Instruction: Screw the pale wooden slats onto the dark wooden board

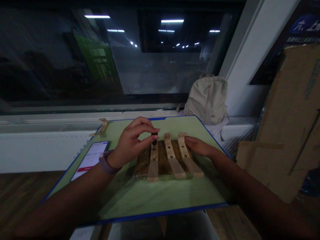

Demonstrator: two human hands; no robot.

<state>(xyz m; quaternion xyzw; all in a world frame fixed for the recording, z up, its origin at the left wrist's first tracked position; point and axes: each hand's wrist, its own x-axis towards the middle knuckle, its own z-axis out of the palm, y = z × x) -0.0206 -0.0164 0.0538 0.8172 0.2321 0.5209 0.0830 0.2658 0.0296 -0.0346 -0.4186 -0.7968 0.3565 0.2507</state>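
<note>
My left hand (133, 141) pinches a small black-handled screwdriver (154, 138) between thumb and fingertips. The tool stands upright, its thin tip at the upper hole of the left wooden piece (153, 168). That curved piece lies on a brown, glossy, plastic-looking slab (162, 166). Two similar two-holed pieces, a middle wooden piece (176, 166) and a right wooden piece (192, 166), lie across the same slab. At the upper end of the right one, my right hand (198, 146) has its fingers closed on the edge; some fingertips are hidden.
The green table (125, 205) has a blue edge. A lit phone (90, 158) lies at its left, near another curved wooden piece (103, 126) at the far left corner. A beige backpack (208, 98) sits behind the table, by the window. Cardboard (287, 133) stands at right.
</note>
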